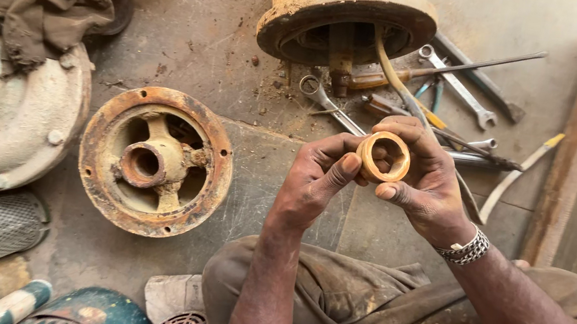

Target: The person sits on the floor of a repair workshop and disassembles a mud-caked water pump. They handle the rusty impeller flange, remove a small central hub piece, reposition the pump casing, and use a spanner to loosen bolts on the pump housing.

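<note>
So both hands are holding a tan ring bushing (384, 156) right of frame center, left hand (318, 176) and right hand (426, 183) each keeping a pinching grip on its rim. Probably best turning it slowly, checking the bore, above the rusty flanged housing (155, 160) on the floor.

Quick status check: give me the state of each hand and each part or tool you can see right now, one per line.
Ring: held up in both hands, off the floor.
Left hand: gripping the ring, thumb on its rim.
Right hand: gripping the ring from the other side.
Rusty flanged cover: lying flat on the floor, untouched.
Motor housing: open end facing the camera, cable hanging out.
Spanners: loose on the floor.
Rag: crumpled.
</note>
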